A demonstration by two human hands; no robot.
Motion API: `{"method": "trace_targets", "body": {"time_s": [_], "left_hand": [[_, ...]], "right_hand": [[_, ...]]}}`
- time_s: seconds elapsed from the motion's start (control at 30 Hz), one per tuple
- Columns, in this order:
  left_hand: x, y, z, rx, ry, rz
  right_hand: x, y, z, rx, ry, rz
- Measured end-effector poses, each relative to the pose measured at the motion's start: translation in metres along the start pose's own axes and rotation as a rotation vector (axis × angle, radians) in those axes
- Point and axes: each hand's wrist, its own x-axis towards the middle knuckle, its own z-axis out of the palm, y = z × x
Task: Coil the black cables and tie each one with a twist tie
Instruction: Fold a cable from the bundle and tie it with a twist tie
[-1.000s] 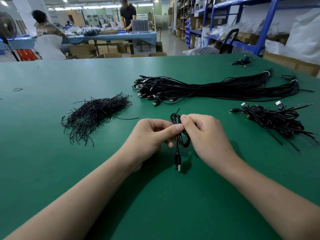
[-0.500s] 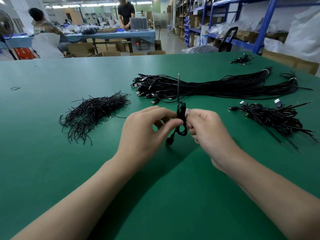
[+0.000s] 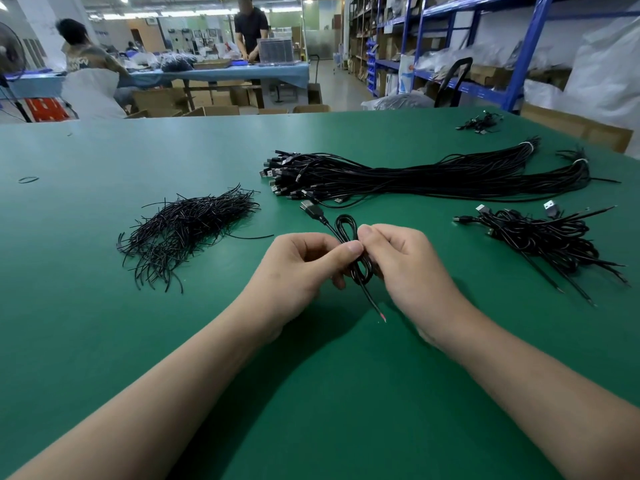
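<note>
A coiled black cable (image 3: 347, 226) hangs between both hands above the green table (image 3: 104, 327). My left hand (image 3: 298, 271) pinches its middle from the left, thumb against the coil. My right hand (image 3: 405, 268) pinches the same spot from the right. The USB plug end (image 3: 311, 208) sticks out up and to the left; the bare wire end (image 3: 375, 310) points down toward me. Whether a twist tie sits at the pinch is hidden by my fingers. A heap of black twist ties (image 3: 187, 230) lies to the left.
A long bundle of uncoiled black cables (image 3: 433, 174) lies across the table behind my hands. A pile of coiled cables (image 3: 547, 237) sits at the right, a smaller clump (image 3: 479, 123) at the far right edge. A rubber band (image 3: 28, 179) lies far left. People work at a table beyond.
The coil has turned in my fingers: the plug end that hung down now points up-left, and the straight wire end that stood up now points down.
</note>
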Motion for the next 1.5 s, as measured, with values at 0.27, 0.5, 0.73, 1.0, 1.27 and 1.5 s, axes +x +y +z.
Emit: {"method": "trace_targets", "body": {"time_s": [0.27,0.5,0.73,1.0,1.27,1.5], "left_hand": [[-0.001,0.001,-0.001,0.722,0.247,0.544],[0.0,0.005,-0.001,1.025,0.346,0.87],[0.002,-0.002,-0.002,0.413,0.203,0.21],[0.002,-0.002,0.002,0.357,0.113,0.085],[0.048,0.002,-0.006,0.941,-0.021,0.144],[0.124,-0.015,0.006,1.1,-0.003,0.085]], "right_hand": [[0.0,0.0,-0.001,0.39,-0.101,0.376],[0.003,-0.003,-0.006,0.544,-0.14,0.522],[0.002,0.003,-0.005,-0.009,-0.053,0.163],[0.005,0.005,-0.015,0.166,-0.167,0.328],[0.03,0.004,-0.074,-0.153,0.083,0.377],[0.04,0.012,-0.161,-0.885,0.159,0.437]]}}
